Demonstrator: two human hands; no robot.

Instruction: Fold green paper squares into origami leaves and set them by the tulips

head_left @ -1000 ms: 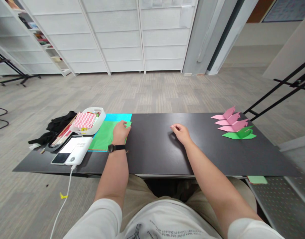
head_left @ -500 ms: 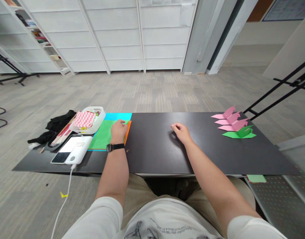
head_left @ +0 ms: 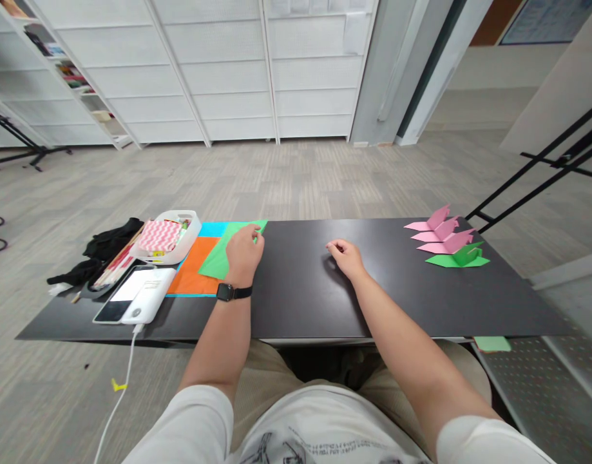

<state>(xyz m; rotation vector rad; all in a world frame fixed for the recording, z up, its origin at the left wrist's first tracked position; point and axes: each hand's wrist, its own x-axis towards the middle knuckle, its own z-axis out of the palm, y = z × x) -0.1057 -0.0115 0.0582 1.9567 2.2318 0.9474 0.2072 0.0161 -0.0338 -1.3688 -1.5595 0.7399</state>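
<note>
On table (head_left: 300, 296), left hand (head_left: 244, 251) on green sheet (head_left: 214, 261), shirt print (head_left: 319, 444) illegible

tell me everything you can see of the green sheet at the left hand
The green sheet is thin, bright and plain, and looks like paper. It lies askew over an orange sheet and part of a blue sheet, its far right corner reaching out over the dark table. The left hand covers much of its right side, so the grip and any fold there are hidden. Whether that far corner is lifted, I can't tell.
</note>
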